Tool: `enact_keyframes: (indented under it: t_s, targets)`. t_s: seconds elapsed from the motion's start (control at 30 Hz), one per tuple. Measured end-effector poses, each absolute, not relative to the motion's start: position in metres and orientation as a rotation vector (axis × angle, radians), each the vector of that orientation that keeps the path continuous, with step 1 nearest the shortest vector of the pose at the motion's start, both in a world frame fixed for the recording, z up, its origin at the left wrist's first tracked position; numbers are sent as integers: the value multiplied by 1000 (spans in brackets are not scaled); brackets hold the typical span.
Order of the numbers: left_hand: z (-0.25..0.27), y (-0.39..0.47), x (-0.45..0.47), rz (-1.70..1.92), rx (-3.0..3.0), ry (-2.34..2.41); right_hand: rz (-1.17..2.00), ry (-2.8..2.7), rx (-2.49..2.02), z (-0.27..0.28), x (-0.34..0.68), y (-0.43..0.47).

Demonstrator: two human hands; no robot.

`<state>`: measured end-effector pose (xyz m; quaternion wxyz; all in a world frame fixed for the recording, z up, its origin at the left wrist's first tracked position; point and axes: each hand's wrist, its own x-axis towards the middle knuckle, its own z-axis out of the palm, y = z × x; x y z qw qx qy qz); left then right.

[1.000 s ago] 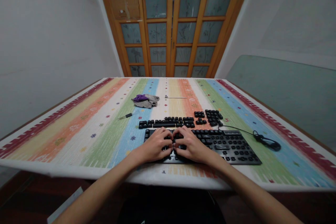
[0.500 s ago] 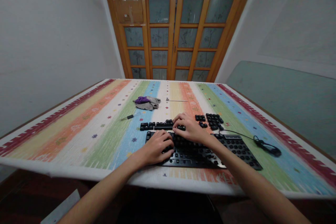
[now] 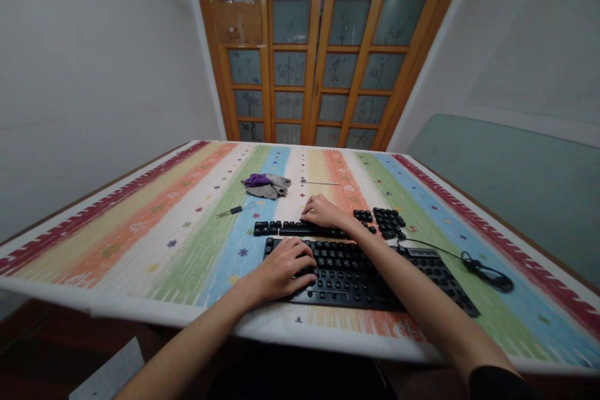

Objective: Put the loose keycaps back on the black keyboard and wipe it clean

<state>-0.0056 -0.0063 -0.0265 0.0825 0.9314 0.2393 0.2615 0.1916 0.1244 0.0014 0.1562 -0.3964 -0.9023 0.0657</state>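
A black computer keyboard [image 3: 330, 278] lies near the table's front edge, with many of its key positions bare of caps on the near and right parts. My left hand [image 3: 291, 267] rests on its left end, fingers stretched and apart, holding nothing. Behind the keyboard runs a row of loose black keycaps [image 3: 267, 229], with a long space bar [image 3: 293, 232] among them. My right hand [image 3: 323, 210] reaches over the keyboard to this row. Its fingers are drawn together at a keycap, which they mostly hide.
More loose keycaps [image 3: 389, 222] are grouped at the right. A coiled cable [image 3: 487, 272] lies beyond the keyboard's right end. Farther back are a grey and purple cloth [image 3: 267, 185], a thin metal rod [image 3: 321, 183] and a small wire tool with a black grip [image 3: 235, 210].
My right hand has moved from over the keyboard's back edge up and left to the keycap row, its fingers closing. The left hand stays on the keyboard. The view has shifted slightly.
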Motion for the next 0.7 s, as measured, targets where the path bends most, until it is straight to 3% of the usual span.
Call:
enact_keyframes:
  t_s: [0.5, 0.7]
  targets:
    - [-29, -4, -6, 882, 2785, 669, 177, -2485, -1100, -2, 199, 122]
    - [-24, -5, -5, 877, 2770, 687, 181, -2422, -831, 7, 225, 74]
